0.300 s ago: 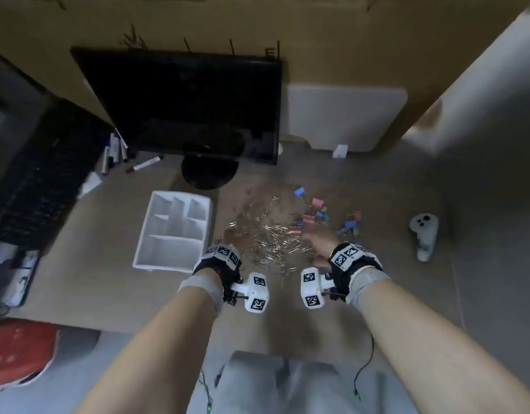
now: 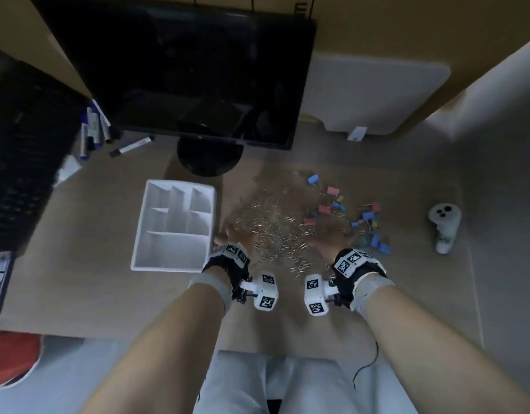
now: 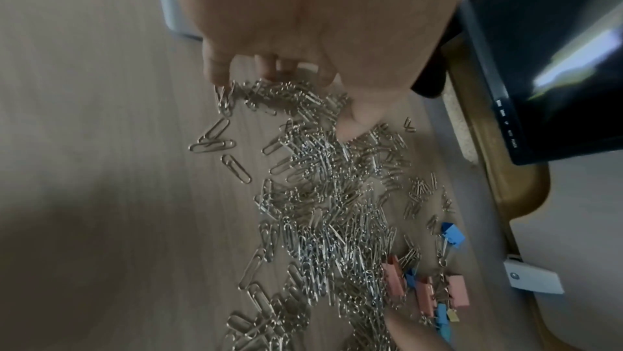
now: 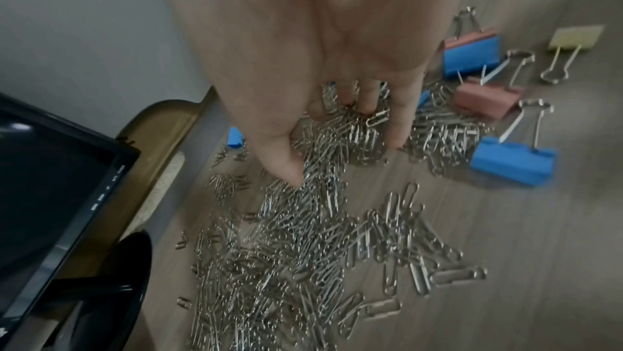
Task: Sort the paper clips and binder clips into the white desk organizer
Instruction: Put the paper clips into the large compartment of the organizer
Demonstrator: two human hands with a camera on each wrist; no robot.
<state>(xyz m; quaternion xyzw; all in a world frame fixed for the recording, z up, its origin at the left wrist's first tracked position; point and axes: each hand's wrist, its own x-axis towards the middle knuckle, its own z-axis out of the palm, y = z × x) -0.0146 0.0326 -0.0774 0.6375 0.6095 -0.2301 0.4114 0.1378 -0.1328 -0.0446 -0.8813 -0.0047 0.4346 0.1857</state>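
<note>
A wide pile of silver paper clips [image 2: 275, 231] lies on the desk, right of the empty white desk organizer [image 2: 144, 234]. Coloured binder clips [image 2: 341, 207] are scattered at the pile's right side. My left hand [image 2: 228, 236] is at the pile's left edge. Its fingers curl down into the paper clips [image 3: 313, 197] and the thumb digs in, left hand [image 3: 313, 103]. My right hand [image 2: 329, 237] is at the right edge, fingers and thumb curled into the clips, right hand [image 4: 337, 141]. Blue [image 4: 512, 162] and pink [image 4: 485, 98] binder clips lie just beside it.
A black monitor [image 2: 180, 70] on a round stand [image 2: 210, 156] rises behind the pile. Markers [image 2: 93, 130] and a dark keyboard [image 2: 21, 153] sit at the left. A white controller [image 2: 444, 225] lies at the right. The desk's front edge runs just below my wrists.
Both hands stay at the two sides of the paper clip pile. The head view has come closer to the desk, so the monitor looks larger.
</note>
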